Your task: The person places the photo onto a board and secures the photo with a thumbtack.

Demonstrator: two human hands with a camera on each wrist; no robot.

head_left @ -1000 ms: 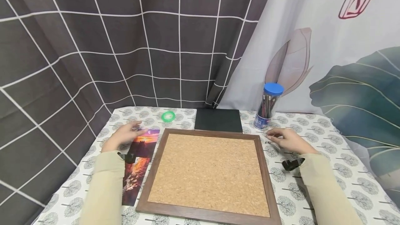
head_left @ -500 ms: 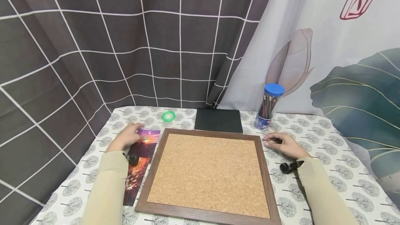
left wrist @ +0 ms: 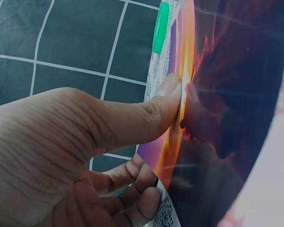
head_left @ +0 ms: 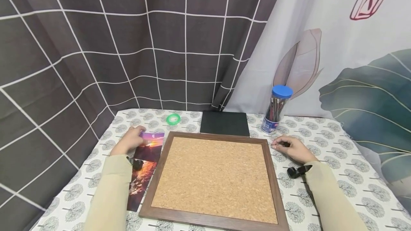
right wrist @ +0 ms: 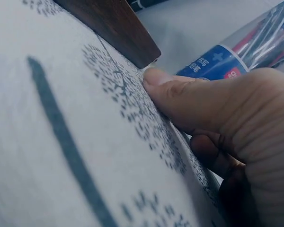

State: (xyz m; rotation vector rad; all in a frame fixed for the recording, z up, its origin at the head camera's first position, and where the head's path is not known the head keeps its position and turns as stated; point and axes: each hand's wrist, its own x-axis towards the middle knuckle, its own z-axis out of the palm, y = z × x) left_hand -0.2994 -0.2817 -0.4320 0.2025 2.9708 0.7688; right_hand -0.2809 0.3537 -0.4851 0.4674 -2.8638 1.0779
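Left hand is at the top end of the sunset photo print, left of the cork board. In the left wrist view the thumb presses on the print's edge and the other fingers curl underneath, so it's pinching the print. The print's top edge is lifted slightly off the cloth there; the rest lies flat along the board's left side, long axis running toward the person.

Right hand rests on the worktop just right of the board's far right corner. Fingers curled, thumb flat on the tablecloth. Head view shows something small and dark under the fingertips, too small to identify. Cannot tell if it's actually gripped.

Cork board with dark wood frame sits centre of the worktop, between both hands, surface bare.

Further out: black notebook touching or just behind the board's far edge. Clear pen tub with blue lid stands upright behind the right hand, near it. Green tape ring lies flat at the back left, beyond the print. Both sleeves are beige, a small black camera mount at each wrist. Grid curtain and leaf-print curtain hang behind.
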